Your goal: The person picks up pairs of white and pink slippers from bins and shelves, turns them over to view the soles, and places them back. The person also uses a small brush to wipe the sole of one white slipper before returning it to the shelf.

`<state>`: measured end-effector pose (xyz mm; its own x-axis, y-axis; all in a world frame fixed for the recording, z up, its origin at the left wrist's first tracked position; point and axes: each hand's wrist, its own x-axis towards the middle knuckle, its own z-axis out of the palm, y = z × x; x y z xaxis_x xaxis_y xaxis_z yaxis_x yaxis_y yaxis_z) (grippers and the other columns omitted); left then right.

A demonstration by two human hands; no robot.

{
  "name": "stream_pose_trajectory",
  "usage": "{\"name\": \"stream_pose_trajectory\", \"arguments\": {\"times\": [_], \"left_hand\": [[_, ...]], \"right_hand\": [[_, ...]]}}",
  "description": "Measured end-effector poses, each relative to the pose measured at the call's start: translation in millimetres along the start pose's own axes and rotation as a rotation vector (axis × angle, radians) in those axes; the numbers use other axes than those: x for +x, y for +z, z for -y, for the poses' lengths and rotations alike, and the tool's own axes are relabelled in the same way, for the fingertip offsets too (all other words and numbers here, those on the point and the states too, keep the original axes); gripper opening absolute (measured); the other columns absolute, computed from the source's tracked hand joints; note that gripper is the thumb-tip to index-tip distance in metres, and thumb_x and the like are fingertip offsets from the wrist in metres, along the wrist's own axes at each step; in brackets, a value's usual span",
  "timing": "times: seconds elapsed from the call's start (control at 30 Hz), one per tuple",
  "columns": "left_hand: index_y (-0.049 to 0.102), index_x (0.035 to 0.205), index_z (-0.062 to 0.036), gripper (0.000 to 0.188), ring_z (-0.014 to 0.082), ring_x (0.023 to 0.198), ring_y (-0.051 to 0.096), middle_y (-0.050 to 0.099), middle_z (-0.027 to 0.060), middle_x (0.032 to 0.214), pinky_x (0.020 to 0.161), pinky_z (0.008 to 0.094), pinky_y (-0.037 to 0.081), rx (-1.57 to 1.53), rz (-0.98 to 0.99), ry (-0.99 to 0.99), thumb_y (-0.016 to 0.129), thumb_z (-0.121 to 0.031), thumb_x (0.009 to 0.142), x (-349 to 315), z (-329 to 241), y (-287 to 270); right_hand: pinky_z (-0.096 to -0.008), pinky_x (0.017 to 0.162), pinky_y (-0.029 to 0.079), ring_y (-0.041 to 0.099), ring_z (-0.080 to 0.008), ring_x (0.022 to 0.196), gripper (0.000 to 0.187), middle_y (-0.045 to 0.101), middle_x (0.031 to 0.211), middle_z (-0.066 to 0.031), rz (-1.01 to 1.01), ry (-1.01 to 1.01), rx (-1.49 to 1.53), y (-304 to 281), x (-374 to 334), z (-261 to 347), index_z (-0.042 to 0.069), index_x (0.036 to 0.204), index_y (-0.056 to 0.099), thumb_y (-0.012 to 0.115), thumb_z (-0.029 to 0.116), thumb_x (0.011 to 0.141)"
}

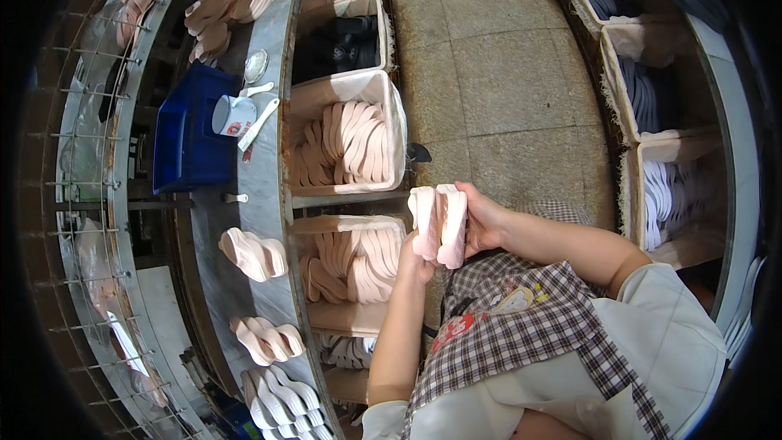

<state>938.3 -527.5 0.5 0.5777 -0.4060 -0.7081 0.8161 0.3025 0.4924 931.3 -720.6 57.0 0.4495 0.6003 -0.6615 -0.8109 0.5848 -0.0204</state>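
- Two rows of cream-lined bins flank a walkway of stone-like floor tiles (pixel 521 73): the left row (pixel 398 130) holds many pale pink soles (pixel 358 143), and the right row (pixel 643 36) holds dark and white ones.
- Along the left side runs a grey bench (pixel 265 216), where a blue crate (pixel 191 134), a white mug (pixel 230 116) and a white-handled tool (pixel 259 124) stand or lie close together.
- Nearer the person, two groups of pink pieces (pixel 254 254) and a layered stack of white soles (pixel 285 401) rest on the same surface.
- At centre, in front of a checked apron (pixel 497 334), a pair of pink soles (pixel 454 224) is held up over the walkway, the two pieces side by side.
- Fingers of the right hand (pixel 486 222) close around the upper right side of the pair, some hidden behind it.
- Below, the left hand (pixel 419 265) grips the lower left end, its fingers bent and partly covered by the soles.
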Motion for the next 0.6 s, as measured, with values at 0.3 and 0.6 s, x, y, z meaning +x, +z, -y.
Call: {"name": "stream_pose_trajectory", "arguments": {"times": [0.3, 0.6], "left_hand": [[0.043, 0.128, -0.0018, 0.04, 0.0228, 0.095, 0.062, 0.059, 0.0128, 0.113, 0.074, 0.0358, 0.055, 0.069, -0.102, 0.103, 0.041, -0.029, 0.098, -23, -9, 30], [0.023, 0.14, -0.0044, 0.045, 0.0253, 0.122, 0.045, 0.04, 0.0147, 0.136, 0.1, 0.0377, 0.041, 0.046, -0.035, 0.55, 0.038, -0.014, 0.099, -62, -46, 72]], "right_hand": [[-0.0649, 0.094, 0.03, 0.037, -0.0361, 0.124, 0.065, 0.038, 0.136, -0.0187, 0.025, -0.056, -0.089, 6, 1, 4, 0.015, 0.134, 0.043, 0.032, 0.061, 0.088], [-0.0323, 0.096, 0.041, 0.053, -0.0207, 0.111, 0.048, 0.053, 0.123, -0.0168, 0.309, -0.621, -0.282, 49, -35, 6, -0.006, 0.132, 0.039, 0.04, 0.023, 0.093]]}}
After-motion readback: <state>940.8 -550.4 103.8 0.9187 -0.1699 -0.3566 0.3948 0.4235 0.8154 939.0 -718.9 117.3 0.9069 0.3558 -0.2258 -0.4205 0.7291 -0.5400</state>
